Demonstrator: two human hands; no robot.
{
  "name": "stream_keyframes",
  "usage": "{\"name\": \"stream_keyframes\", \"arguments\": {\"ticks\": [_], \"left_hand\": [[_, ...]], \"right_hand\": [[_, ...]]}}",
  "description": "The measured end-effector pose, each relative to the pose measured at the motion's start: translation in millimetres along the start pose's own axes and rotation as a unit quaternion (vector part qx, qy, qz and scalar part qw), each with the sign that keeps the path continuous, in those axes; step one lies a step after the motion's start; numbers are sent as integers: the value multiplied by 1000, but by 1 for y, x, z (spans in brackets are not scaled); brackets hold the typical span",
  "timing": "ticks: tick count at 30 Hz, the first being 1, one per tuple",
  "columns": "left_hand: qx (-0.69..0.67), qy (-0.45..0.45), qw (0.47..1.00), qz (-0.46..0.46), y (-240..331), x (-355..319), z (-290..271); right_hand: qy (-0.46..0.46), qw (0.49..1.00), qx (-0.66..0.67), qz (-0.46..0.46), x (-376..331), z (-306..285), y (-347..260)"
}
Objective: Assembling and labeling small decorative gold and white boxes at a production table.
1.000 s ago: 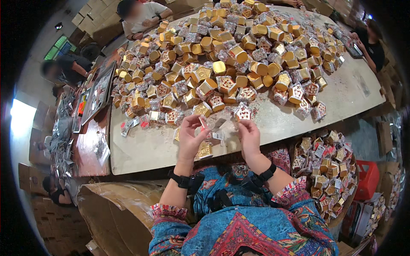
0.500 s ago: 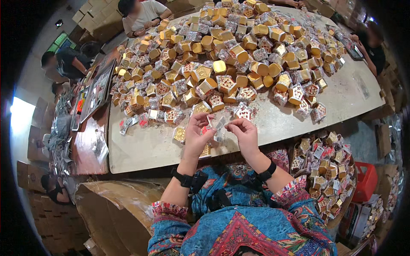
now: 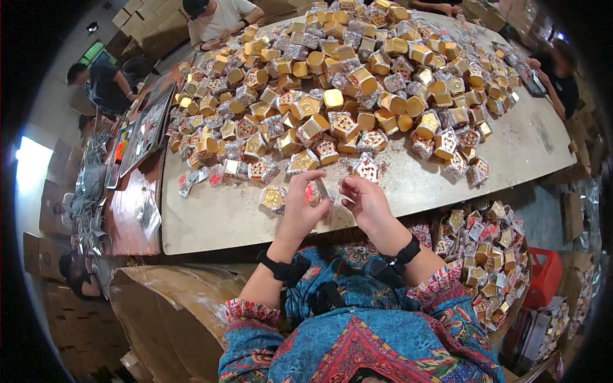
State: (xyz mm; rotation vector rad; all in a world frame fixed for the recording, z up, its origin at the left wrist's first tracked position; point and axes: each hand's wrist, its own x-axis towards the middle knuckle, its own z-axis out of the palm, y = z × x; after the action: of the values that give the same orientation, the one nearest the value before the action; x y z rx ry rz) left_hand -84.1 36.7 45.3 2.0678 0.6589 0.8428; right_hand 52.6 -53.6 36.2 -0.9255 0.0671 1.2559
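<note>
Folding a small red-and-white patterned paper box (image 3: pixel 317 191) at the near edge of the pale worktable (image 3: pixel 223 217).
Left hand (image 3: pixel 301 209) pinches it; right hand (image 3: pixel 365 203) grips its clear wrapper, close together, before heaped gold boxes (image 3: pixel 332 83).

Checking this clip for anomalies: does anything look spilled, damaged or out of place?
Nothing stands out. Small gold and red boxes lie heaped on the table, and both hands work one small piece at its near edge.
</note>
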Motion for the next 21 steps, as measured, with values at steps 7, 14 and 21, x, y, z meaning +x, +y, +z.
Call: {"name": "stream_keyframes", "arguments": {"ticks": [7,14,21], "left_hand": [[36,29,998,52,16,4,-2],[79,64,992,75,31,6,-12],[39,6,999,26,33,1,-16]], "right_hand": [[10,999,0,40,-6,3,6],[-57,956,-196,-211,3,-4,16],[-150,937,-235,-209,-15,-2,-1]]}}
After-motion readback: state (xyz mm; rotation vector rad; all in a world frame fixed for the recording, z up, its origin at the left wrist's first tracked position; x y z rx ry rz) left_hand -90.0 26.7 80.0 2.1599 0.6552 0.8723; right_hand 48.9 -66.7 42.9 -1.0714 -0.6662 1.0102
